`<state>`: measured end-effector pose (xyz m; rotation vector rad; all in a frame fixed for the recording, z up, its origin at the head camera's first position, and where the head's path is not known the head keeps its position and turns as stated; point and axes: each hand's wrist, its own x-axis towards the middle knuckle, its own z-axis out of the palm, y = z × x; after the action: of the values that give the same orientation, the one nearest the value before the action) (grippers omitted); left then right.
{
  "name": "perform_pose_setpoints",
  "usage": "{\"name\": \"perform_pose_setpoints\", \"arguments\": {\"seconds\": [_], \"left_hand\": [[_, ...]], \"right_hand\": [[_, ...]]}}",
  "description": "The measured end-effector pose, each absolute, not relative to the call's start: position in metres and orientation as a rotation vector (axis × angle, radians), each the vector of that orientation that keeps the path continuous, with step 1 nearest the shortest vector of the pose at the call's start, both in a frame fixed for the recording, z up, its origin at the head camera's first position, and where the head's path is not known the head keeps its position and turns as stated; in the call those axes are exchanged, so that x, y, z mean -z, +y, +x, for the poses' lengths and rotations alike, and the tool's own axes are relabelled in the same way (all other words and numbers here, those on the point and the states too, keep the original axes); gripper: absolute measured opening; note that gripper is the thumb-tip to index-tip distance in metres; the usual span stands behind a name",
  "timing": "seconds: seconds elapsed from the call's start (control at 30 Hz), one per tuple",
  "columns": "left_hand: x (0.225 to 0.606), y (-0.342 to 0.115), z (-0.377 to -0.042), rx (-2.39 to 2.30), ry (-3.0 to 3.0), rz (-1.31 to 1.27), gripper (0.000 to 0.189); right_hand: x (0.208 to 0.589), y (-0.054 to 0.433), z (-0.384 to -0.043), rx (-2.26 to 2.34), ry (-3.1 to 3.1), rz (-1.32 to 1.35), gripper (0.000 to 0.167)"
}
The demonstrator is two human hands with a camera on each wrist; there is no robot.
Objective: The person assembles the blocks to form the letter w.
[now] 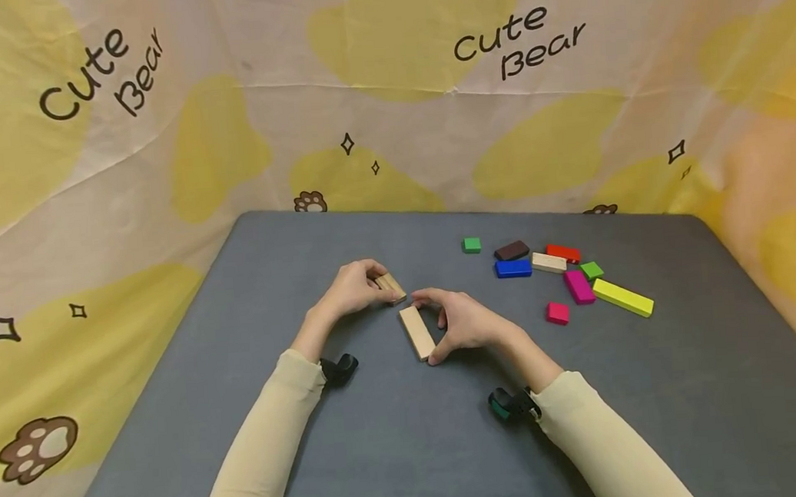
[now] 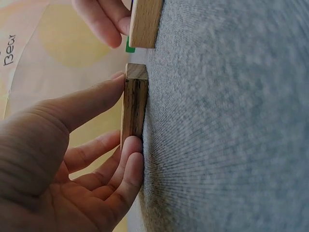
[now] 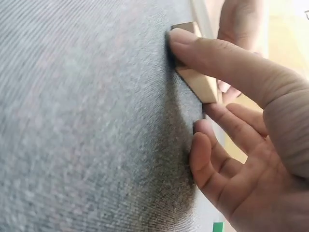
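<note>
My left hand (image 1: 354, 288) pinches a plain wooden block (image 1: 391, 286) lying slanted at the middle of the table. Seen from the left wrist, the thumb is at this block's near end, a dark streak runs along its side (image 2: 135, 104), and the other fingers curl at the far part. Just nearer and to the right lies a second, paler wooden block (image 1: 417, 333). The thumb of my right hand (image 1: 471, 320) is on its near end and the index finger reaches its far end. In the right wrist view the thumb covers part of this block (image 3: 202, 84).
Coloured blocks lie at the back right: dark brown (image 1: 512, 250), blue (image 1: 513, 269), red (image 1: 563, 253), magenta (image 1: 579, 286), long yellow (image 1: 623, 298), a pink cube (image 1: 557, 313), a green block (image 1: 472, 245) and others. A patterned cloth (image 1: 416, 116) hangs behind the grey table (image 1: 412, 448).
</note>
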<state>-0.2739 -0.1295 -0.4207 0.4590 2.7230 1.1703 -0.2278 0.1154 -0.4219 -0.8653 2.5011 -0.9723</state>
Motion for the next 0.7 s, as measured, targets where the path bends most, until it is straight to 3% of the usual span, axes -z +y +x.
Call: {"name": "perform_pose_setpoints", "arguments": {"seconds": [0.7], "left_hand": [[0.4251,-0.1286,-0.2761,-1.155,2.728,0.445,0.050]], "right_hand": [[0.4173,0.1129,-0.2334,0.932,2.480,-0.853,0.100]]}}
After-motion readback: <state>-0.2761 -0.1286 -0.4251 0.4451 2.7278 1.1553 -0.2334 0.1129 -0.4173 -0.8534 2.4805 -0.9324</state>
